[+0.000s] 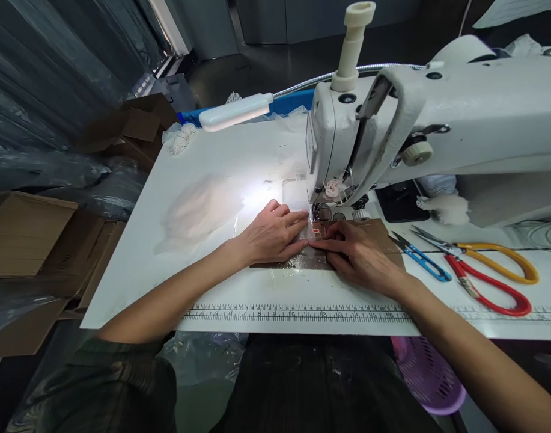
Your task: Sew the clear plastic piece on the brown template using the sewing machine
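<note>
My left hand (275,231) lies palm down with its fingers stretched out, pressing on a sheer, whitish piece of material (306,233) beside the needle area of the sewing machine (336,138). Close to its right, my right hand (354,252) has its fingers bent together at the material's edge, its index finger reaching to the left thumb. What those fingers pinch, if anything, is hidden. Between the hands shows a small white label (316,231) with a red mark. Under both hands is a shiny brown sheet (387,243) on the white table (212,282).
To the right lie blue thread snips (422,257) and scissors with red and orange handles (482,270). A lamp (234,112) lights the needle area. A printed ruler (293,313) runs along the front edge. Cardboard boxes (32,234) stand left; a purple basket (431,376) is below.
</note>
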The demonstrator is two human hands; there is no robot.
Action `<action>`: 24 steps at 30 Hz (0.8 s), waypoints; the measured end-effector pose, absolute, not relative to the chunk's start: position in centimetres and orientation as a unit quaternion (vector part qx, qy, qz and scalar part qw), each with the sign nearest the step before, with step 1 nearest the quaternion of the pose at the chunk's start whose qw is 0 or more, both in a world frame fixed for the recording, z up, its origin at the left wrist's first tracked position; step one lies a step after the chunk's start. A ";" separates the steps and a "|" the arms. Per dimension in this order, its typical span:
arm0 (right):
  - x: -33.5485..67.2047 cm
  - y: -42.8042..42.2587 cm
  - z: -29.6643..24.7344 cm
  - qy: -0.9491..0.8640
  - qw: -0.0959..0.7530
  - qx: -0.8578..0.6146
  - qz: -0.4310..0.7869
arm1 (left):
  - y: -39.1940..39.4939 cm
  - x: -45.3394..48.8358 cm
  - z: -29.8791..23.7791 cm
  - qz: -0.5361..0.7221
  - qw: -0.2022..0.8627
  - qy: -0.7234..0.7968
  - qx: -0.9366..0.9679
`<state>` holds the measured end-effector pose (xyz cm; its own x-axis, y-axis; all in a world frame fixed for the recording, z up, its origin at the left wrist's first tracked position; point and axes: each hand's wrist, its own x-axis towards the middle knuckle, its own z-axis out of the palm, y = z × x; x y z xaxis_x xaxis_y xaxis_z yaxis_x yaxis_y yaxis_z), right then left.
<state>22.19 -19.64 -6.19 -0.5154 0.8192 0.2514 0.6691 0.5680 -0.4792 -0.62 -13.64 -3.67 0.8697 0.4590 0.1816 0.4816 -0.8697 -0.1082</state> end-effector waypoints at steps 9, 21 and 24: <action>21.9 -18.9 -6.4 -0.834 0.240 -0.474 0.150 | -11.7 0.0 -4.1 -0.081 0.098 -0.221 -0.967; 21.9 -19.0 -6.3 -0.829 0.229 -0.486 0.156 | -11.7 -0.2 -4.6 -0.104 0.074 -0.238 -0.963; 21.9 -19.1 -6.2 -0.825 0.231 -0.490 0.159 | -11.8 -0.2 -4.6 -0.102 0.067 -0.241 -0.963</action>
